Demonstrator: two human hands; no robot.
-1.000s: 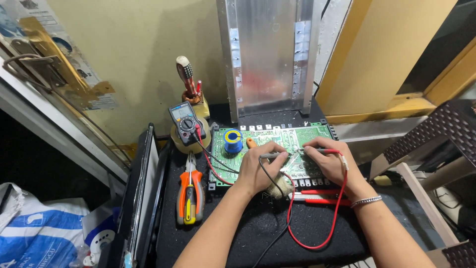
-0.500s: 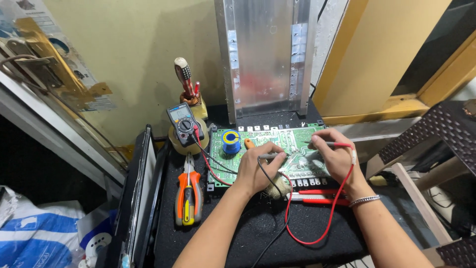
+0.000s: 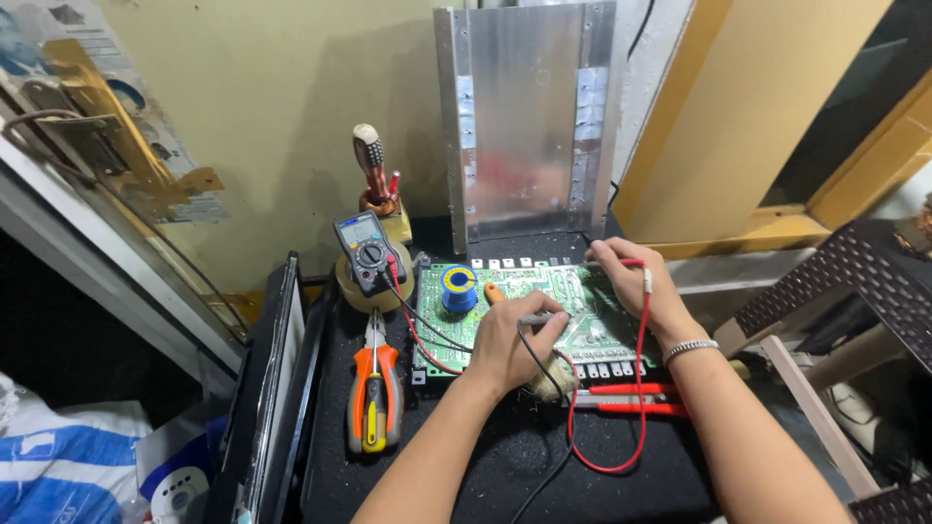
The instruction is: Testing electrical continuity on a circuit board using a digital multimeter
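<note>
The green printed circuit board point(image 3: 544, 315), crowded with small parts, lies flat on the black surface point(image 3: 505, 456), where the left hand point(image 3: 513, 340) pinches the black probe point(image 3: 536, 318) and the right hand point(image 3: 636, 286) the red probe point(image 3: 621, 264); tips should stay steady on single contacts

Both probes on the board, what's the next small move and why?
Probably glance at the meter: the left hand holds the black probe and the right hand the red probe on the green board, both leads running to it.
</note>
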